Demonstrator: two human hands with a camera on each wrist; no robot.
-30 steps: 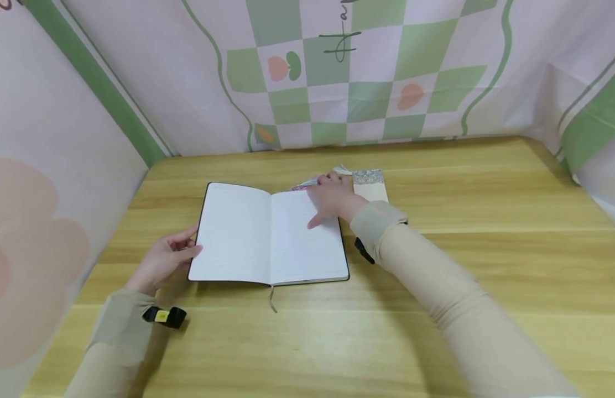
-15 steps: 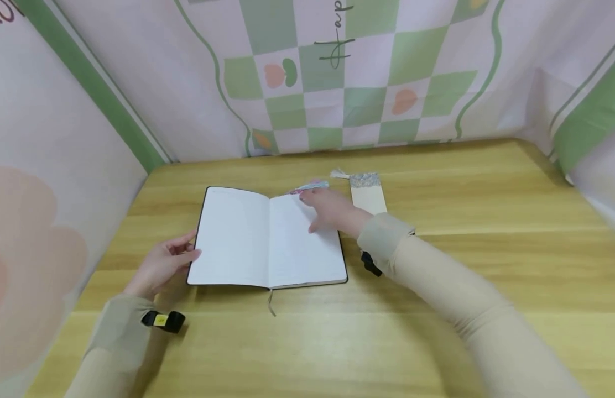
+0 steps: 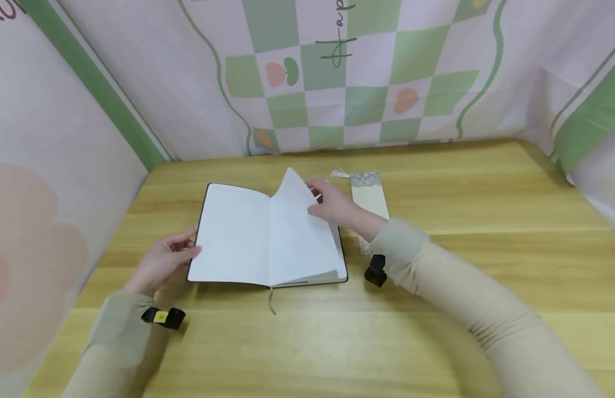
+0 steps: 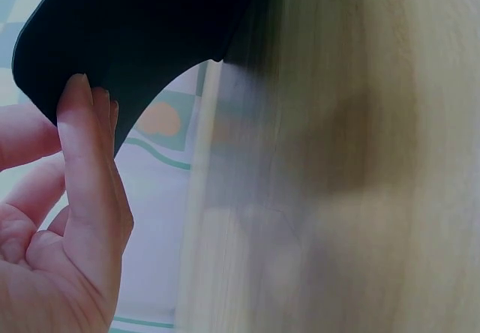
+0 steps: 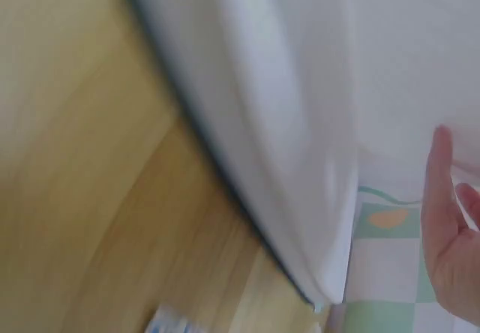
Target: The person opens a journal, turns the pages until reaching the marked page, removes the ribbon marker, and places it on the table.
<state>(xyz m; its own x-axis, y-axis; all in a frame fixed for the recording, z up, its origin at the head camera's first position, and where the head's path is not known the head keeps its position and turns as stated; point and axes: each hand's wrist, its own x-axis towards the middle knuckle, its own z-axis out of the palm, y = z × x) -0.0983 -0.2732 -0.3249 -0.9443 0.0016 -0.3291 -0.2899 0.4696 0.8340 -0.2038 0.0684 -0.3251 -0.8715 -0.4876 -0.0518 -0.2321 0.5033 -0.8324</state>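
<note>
An open notebook (image 3: 233, 237) with white pages and a dark cover lies on the table. My left hand (image 3: 163, 257) pinches its left edge, thumb on top and fingers beneath; the left wrist view shows those fingers against the lifted dark cover (image 4: 142, 33). On the other side, my right hand (image 3: 337, 207) pinches a page (image 3: 297, 237) near its upper right edge. That page is raised, its top corner standing up and its lower edge lifted off the stack. From the right wrist, the fingers (image 5: 441, 168) show against the white paper. A ribbon marker (image 3: 271, 301) hangs from the spine.
A cream bookmark (image 3: 368, 190) with a floral end and a white tassel (image 3: 339, 173) lies right of the notebook, partly under the right forearm. The wooden table (image 3: 307, 342) meets a checked curtain (image 3: 327, 105) at the back.
My right hand has drawn back from the notebook's top edge and lifted a page, which now hides most of the colourful item behind the notebook. The left hand has kept its hold.
</note>
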